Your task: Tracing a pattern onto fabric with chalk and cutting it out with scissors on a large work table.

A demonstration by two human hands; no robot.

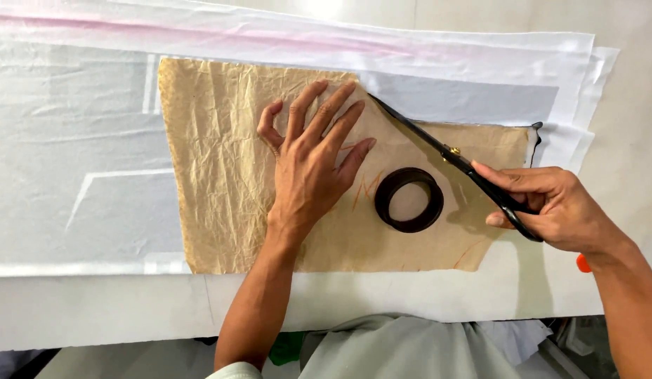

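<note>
We see a white table [94, 316] covered by layered white fabric [80, 182], semi-sheer, with paler strips showing through and a faint pink band along the far edge. On top of the fabric lies a brown paper pattern [220, 189], heavily crinkled, tan, with orange marks near the middle and at its lower right edge; its upper right edge runs diagonally. Left hand [312, 161] lies flat on the pattern, palm down, fingers spread wide, fingertips at the diagonal edge. Right hand [557, 207] is closed around the handles of black scissors [459, 163], index finger stretched along the shank; blades look nearly together, tips pointing up-left along the diagonal edge of the pattern, just beside the left fingertips. A black ring [409, 200], round and hollow, rests on the pattern between the two hands, touching neither. Small orange object [583, 263] peeks out beneath the right wrist; we cannot tell what it is.
</note>
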